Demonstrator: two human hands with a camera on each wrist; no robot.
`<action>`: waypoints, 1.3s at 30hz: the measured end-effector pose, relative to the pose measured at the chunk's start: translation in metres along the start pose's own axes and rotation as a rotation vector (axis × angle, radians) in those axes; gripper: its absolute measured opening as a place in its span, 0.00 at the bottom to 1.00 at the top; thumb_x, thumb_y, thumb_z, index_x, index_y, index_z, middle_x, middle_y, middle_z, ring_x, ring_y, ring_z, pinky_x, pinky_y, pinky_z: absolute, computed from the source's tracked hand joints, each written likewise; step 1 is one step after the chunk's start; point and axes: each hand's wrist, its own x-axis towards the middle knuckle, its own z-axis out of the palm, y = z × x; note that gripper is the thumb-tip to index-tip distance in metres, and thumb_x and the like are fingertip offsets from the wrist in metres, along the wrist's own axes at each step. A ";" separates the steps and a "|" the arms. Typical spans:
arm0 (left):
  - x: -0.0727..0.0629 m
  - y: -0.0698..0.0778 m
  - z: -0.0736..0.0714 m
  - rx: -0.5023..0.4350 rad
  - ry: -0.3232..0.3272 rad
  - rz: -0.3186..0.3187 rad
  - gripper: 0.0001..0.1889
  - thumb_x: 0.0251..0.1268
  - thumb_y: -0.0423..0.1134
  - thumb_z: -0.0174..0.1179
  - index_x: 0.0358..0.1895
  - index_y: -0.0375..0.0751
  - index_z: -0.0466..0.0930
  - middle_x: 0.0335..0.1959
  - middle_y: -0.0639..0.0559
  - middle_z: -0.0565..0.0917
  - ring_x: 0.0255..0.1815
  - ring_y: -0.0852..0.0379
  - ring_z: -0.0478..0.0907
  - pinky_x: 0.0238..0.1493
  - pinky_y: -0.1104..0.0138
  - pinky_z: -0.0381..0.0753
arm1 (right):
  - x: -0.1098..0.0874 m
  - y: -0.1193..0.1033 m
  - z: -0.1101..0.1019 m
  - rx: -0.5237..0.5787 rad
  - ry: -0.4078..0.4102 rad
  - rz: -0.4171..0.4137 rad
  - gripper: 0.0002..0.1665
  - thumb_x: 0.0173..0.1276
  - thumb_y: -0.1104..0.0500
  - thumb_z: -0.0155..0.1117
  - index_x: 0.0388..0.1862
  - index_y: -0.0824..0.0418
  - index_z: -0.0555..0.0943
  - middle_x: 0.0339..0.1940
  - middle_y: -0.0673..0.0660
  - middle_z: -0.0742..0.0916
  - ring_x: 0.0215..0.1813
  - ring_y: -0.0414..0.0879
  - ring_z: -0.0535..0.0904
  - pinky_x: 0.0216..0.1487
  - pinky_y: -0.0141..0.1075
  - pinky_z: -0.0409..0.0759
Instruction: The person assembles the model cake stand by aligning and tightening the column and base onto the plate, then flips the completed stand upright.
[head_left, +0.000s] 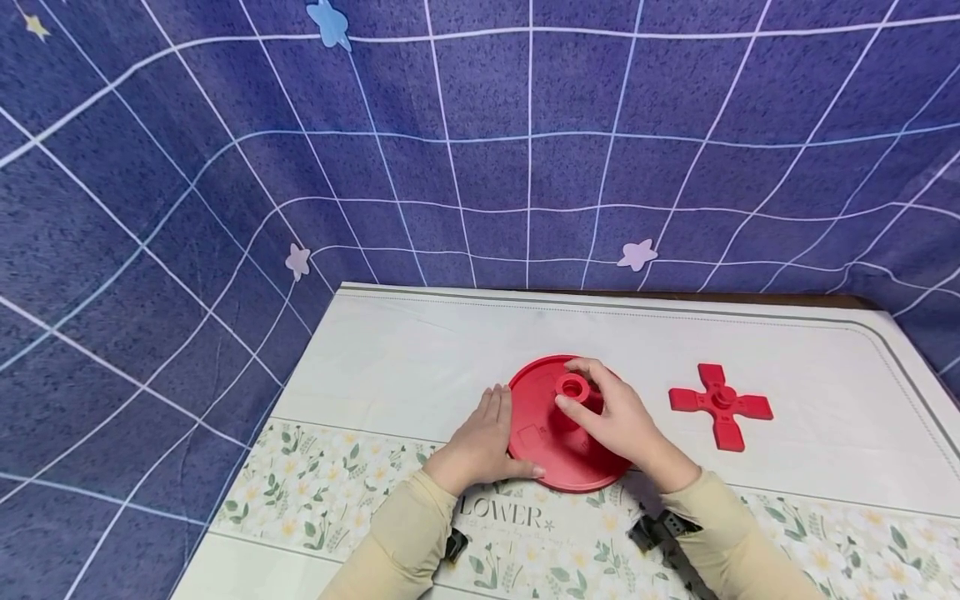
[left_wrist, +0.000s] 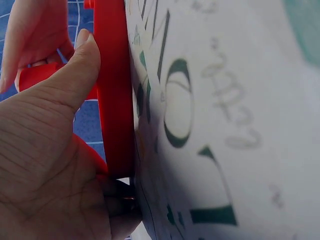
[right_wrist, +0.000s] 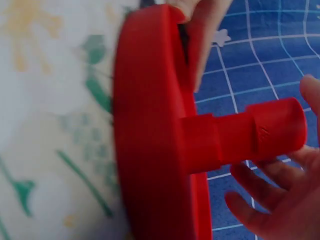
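"One red disc lies flat on the counter, seen from the head, with a red post upright at its middle."

"And the hands?"

"The left hand rests straight-fingered against the disc's left side, its thumb at the near rim. The right hand curves thumb and fingers round the post's top, holding it. A red cross lies apart, to the right."

"From the left wrist?"

"That thumb lies along the disc's rim; behind it, the other hand is at the post."

"And the right wrist?"

"The post's outer end is thicker than its neck, thumb and fingers about it."
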 end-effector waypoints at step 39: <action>-0.002 0.004 -0.004 0.013 -0.015 -0.011 0.64 0.51 0.71 0.63 0.76 0.27 0.40 0.78 0.34 0.45 0.78 0.39 0.40 0.74 0.55 0.52 | -0.008 -0.004 -0.001 0.073 0.003 0.082 0.23 0.64 0.57 0.71 0.56 0.55 0.75 0.47 0.51 0.85 0.41 0.45 0.84 0.46 0.42 0.83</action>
